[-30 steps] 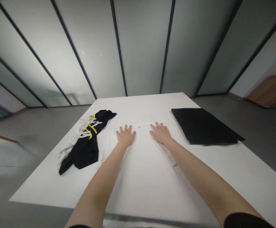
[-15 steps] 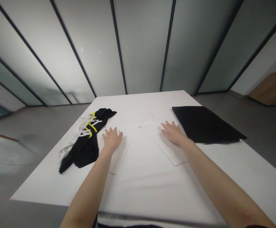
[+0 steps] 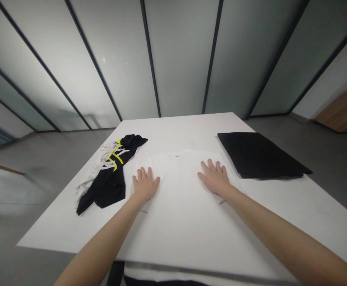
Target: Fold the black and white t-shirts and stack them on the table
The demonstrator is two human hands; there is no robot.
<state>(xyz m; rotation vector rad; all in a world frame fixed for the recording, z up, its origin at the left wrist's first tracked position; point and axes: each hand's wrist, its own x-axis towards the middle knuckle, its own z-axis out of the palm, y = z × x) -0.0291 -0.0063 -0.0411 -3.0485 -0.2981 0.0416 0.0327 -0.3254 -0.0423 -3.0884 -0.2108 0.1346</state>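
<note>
A white T-shirt (image 3: 179,206) lies spread on the white table, its neckline at the far side and its sleeves to either side of the body. On its left sleeve area rests my left hand (image 3: 145,184), palm down with the fingers spread. My right hand (image 3: 214,177) lies flat on the other sleeve area, fingers likewise apart. Neither hand grips the cloth. Both hands cover part of the sleeves, and the shirt's lower part runs towards the near table edge.
Left of the shirt is a crumpled black, white and yellow garment (image 3: 113,174). A flat black sheet-like item (image 3: 259,155) lies on the right of the table (image 3: 42,234). Frosted glass panels (image 3: 179,55) stand behind the table.
Both hands have moved nearer to me and lie flatter on the shirt. The shirt's neckline and shoulders show more plainly, and the view has shifted slightly.
</note>
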